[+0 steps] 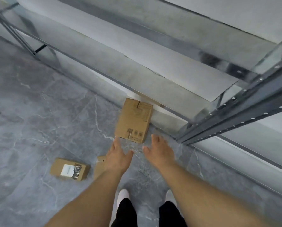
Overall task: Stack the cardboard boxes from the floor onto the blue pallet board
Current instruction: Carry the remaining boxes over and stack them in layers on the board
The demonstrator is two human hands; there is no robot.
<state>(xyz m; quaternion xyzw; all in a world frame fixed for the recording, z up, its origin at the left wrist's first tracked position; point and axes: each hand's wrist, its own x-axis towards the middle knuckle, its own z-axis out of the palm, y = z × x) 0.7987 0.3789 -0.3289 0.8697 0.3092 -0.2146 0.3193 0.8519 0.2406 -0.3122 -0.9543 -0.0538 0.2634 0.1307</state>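
Three brown cardboard boxes lie on the grey marbled floor (38, 99): a tall flat printed cardboard box (134, 120) resting with its far end against the foot of the grey metal shelving rack (235, 115), a small brown box with a white label and torn tape (69, 169) off to the left, and a third brown box (99, 166) mostly hidden behind the left forearm, so its shape cannot be told. Both hands reach forward, the left hand (118, 155) and the right hand (159, 150) set apart at roughly the box's width, which suggests a two-sided lift of the tall box. Each grip is spread, fingers straight and holding nothing; the left fingertips sit just at the box's near corner, though contact cannot be confirmed. Two white shoes (123, 196) stand below. No blue pallet board is in view, so stacking seems yet to follow.
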